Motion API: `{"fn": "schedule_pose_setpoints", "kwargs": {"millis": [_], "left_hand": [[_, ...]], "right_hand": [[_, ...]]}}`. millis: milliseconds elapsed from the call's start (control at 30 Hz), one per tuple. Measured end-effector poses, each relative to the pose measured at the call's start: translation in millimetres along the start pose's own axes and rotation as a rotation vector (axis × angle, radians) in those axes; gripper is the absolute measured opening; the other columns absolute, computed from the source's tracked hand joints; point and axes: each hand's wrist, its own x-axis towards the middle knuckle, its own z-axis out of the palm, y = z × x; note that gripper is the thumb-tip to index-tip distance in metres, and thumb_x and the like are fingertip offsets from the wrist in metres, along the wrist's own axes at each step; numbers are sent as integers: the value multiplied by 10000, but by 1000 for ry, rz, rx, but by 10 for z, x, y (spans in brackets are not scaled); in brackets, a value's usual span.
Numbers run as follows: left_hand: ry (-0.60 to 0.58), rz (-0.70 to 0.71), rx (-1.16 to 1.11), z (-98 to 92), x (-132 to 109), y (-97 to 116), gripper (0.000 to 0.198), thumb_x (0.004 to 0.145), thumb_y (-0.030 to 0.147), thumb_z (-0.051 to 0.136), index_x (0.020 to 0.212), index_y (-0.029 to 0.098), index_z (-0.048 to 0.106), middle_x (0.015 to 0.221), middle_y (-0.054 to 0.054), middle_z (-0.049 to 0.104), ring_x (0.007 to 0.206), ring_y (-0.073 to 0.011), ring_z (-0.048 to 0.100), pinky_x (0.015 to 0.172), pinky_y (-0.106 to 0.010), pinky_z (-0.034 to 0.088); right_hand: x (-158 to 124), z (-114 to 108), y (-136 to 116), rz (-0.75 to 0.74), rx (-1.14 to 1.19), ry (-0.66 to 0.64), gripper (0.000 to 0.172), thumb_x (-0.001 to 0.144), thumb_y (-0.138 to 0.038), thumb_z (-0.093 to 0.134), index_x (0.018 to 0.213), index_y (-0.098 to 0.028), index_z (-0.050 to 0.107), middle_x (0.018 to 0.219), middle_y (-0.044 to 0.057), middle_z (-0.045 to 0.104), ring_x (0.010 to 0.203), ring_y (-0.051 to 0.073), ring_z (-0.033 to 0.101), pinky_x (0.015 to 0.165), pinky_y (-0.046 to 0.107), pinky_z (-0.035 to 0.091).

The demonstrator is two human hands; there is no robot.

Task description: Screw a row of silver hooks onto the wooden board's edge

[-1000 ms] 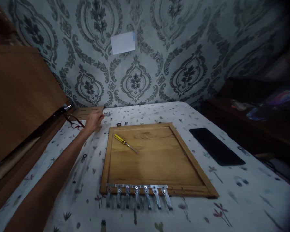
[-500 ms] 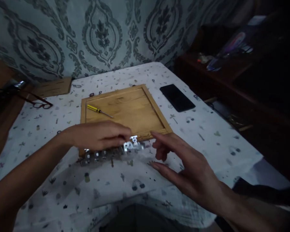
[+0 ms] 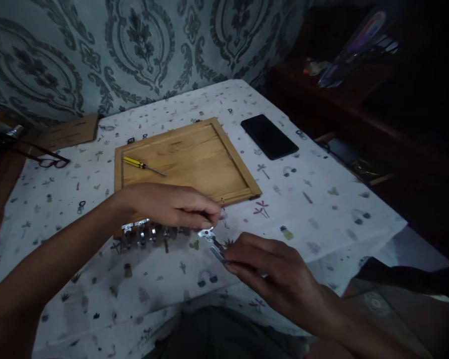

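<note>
A square wooden panel [image 3: 194,157] lies flat on the patterned tablecloth [image 3: 314,209]. A row of several metal hinges [image 3: 145,233] lines its near edge. One loose metal hinge [image 3: 211,240] is off the panel in front of it, and both hands are on it. My left hand [image 3: 172,204] reaches over the near edge and pinches the hinge's top end. My right hand [image 3: 273,271] pinches its lower end with thumb and fingers. A yellow-handled screwdriver [image 3: 142,165] rests on the panel's far left part.
A black phone [image 3: 269,136] lies right of the panel. Dark-framed glasses [image 3: 47,160] and a small wooden board [image 3: 69,132] sit at the far left by the wall. Dark furniture [image 3: 359,114] stands past the table's right edge. Patterned wallpaper is behind.
My left hand came back from the glasses at the far left to the panel's near edge. My right hand came into view. Both now pinch one hinge, pulled away from the row.
</note>
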Motion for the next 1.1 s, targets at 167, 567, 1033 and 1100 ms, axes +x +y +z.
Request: {"fn": "schedule_pose_setpoints", "kwargs": {"millis": [167,567,1033,1100], "left_hand": [[217,-63,75,23,136,-109,198,919,240,428,831,147,580,725,9,575,660,-98,519,622,-187,411],[762,-167,225,507,71,-565,270,921,170,397,1061,162,627,1014,-65,669,951,-169,598,878,-337,465],[842,-138,146,552,87,-606,275,909,126,416,989,152,678,960,-53,703,881,-142,634,803,-290,489],[838,-138,140,547,85,-605,272,909,126,420,988,153,679,953,-50,707,877,-139,637,800,-287,488]], "right_hand": [[77,49,153,164,77,56,85,910,-209,577,844,-184,623,737,5,599,656,94,563,579,201,445],[233,70,429,530,338,149,187,854,-340,628,755,-181,625,597,-38,533,538,80,463,486,205,390],[318,105,482,528,307,91,148,862,-307,615,800,-175,640,629,-31,578,572,90,521,534,220,436],[331,104,483,525,306,83,148,865,-298,608,790,-173,637,631,-30,575,572,89,516,530,220,431]]}}
